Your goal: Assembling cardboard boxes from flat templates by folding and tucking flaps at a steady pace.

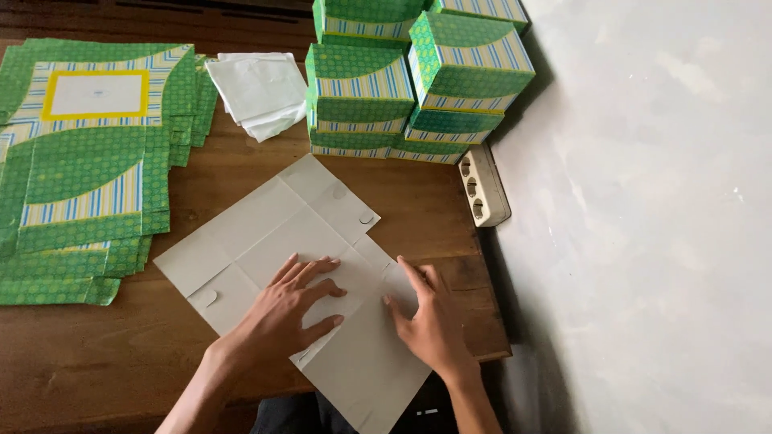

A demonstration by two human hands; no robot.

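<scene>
1. Pressing down on a flat, unfolded grey card blank (305, 265), both hands lie on its lower half, near the worktop's (96, 354) front edge.
2. The left hand (285, 309) rests palm down, fingers spread wide and pointing to about 2 o'clock; it holds nothing, only bears on the card.
3. The right hand (430, 317) sits just beside it at 3 o'clock, fingers close together and pointing to about 11 o'clock, their tips on a crease of the card; it too grips nothing.
4. The card lies at a slant, one corner toward 12 o'clock and its near corner hanging past the worktop's edge at 6 o'clock. Fold lines and small half-round slits show on it.
5. At 9 to 10 o'clock from the card lies a pile of flat green printed blanks (80, 161) with striped bands.
6. At 12 o'clock lies folded white paper (261, 92).
7. At 1 o'clock stand stacked green boxes (410, 76), finished and closed.
8. A cream socket strip (482, 185) lies at 2 o'clock, against the grey wall (643, 225).
</scene>
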